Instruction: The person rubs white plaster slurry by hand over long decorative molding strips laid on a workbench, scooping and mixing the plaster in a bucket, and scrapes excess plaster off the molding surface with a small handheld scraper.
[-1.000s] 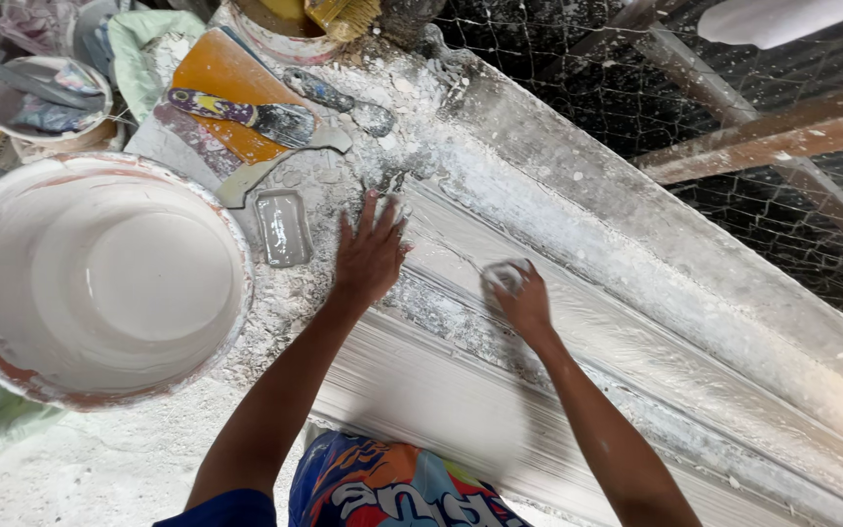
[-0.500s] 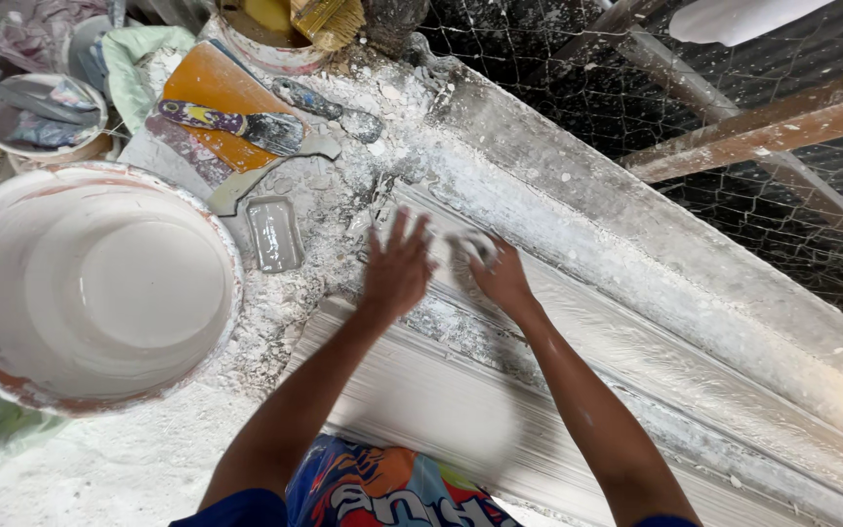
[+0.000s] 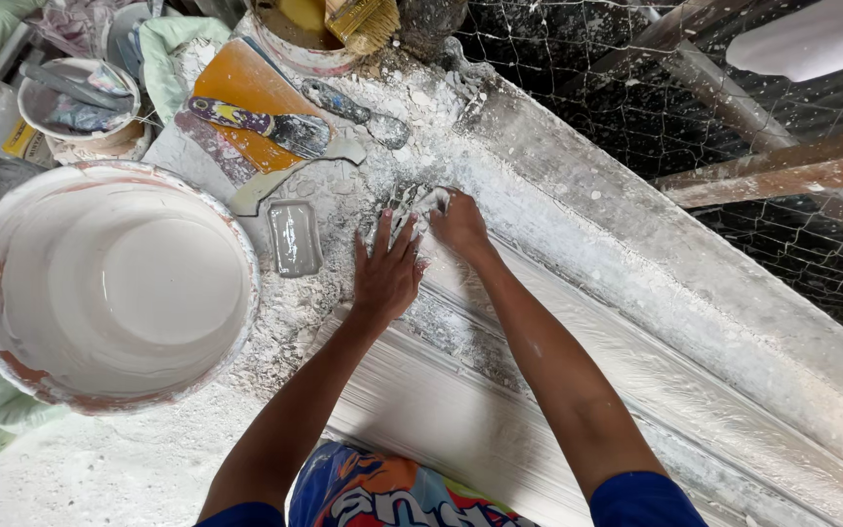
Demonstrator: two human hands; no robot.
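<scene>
Closest to me I see my patterned shorts [image 3: 382, 493] and both forearms reaching out over the long white plaster moulding [image 3: 500, 420], which runs from the lower middle up toward the right edge.

My left hand [image 3: 387, 273] lies flat on the crumbly plaster near the moulding's upper end, palm down, fingers spread apart and pointing away from me. It clamps on nothing.

My right hand [image 3: 459, 222] sits just beside it, a little farther out, its fingers curled together over a lump of wet plaster [image 3: 420, 203] that lies on the moulding at the fingertips of both hands. I cannot tell whether the right hand truly grips the lump or only presses on it.

Left of my left hand, a small rectangular metal tray [image 3: 293, 237] lies on the dusty bench, near but not touching. Farther left stands a big bucket [image 3: 109, 283] filled with white plaster, its rim caked.

Beyond the tray an orange board [image 3: 246, 98] lies flat with a scraper [image 3: 265, 122] on top of it, and a second scraper [image 3: 353, 109] rests just beside it in the plaster crumbs.

Farther off, a small tub [image 3: 78, 107] holds tools, and a pot [image 3: 295, 29] at the top carries a brush [image 3: 363, 20]. Wire mesh [image 3: 656, 107] and wooden slats [image 3: 782, 171] fill the upper right.
</scene>
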